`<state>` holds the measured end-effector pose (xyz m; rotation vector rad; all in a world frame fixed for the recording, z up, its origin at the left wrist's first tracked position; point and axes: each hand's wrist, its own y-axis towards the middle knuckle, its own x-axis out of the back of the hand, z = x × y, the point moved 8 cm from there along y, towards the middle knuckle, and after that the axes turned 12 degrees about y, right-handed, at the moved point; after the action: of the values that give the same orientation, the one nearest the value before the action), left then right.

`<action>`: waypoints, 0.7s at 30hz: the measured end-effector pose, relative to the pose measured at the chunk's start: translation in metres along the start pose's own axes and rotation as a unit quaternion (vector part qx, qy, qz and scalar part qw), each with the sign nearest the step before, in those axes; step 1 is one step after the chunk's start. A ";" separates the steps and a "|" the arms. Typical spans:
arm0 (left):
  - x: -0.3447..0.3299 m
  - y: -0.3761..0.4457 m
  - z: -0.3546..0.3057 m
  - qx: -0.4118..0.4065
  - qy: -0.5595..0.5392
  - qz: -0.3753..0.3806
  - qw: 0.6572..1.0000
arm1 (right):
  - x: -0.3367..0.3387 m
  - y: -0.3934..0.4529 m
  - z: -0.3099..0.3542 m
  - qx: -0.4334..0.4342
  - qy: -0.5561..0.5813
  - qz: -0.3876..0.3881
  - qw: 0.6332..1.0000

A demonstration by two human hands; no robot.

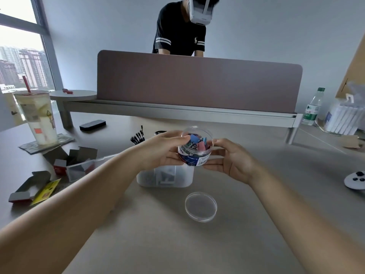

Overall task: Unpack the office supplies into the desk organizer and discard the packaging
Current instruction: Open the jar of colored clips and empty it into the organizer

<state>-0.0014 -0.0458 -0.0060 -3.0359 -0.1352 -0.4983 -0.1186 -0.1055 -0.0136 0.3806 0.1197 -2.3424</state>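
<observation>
A clear round tub of coloured binder clips point(195, 147) with a blue label is held above the translucent desk organizer point(185, 178). My left hand point(164, 150) grips its left side and my right hand point(231, 161) grips its right side. The tub is uncovered and tilted slightly toward me. Its clear round lid point(201, 207) lies flat on the desk in front of the organizer. Black pens point(137, 137) stick up from the organizer's back, partly hidden by my left hand.
Opened cardboard boxes point(31, 186) and a red-and-grey box point(75, 161) lie at the left. An iced drink cup point(37, 115) stands far left, a black case point(92, 125) behind. A water bottle point(313, 107), white packs point(343, 119) and a white controller point(355, 181) are at right. A person stands behind the divider point(199, 82).
</observation>
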 end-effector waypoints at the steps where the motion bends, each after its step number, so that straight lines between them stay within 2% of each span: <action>1: 0.004 0.006 -0.004 0.000 0.002 -0.004 1.000 | 0.001 0.006 0.005 0.005 -0.006 -0.003 1.000; 8: 0.039 0.054 -0.007 -0.003 0.020 -0.059 0.998 | 0.008 0.059 0.016 0.024 -0.085 -0.046 0.995; 21: 0.076 0.091 0.006 -0.021 0.081 -0.162 0.983 | 0.007 0.118 0.010 0.066 -0.166 -0.064 0.982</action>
<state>0.0809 -0.1298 0.0082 -3.0066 -0.6223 -0.7753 -0.0435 -0.1964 -0.0028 0.0409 -0.1764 -2.5121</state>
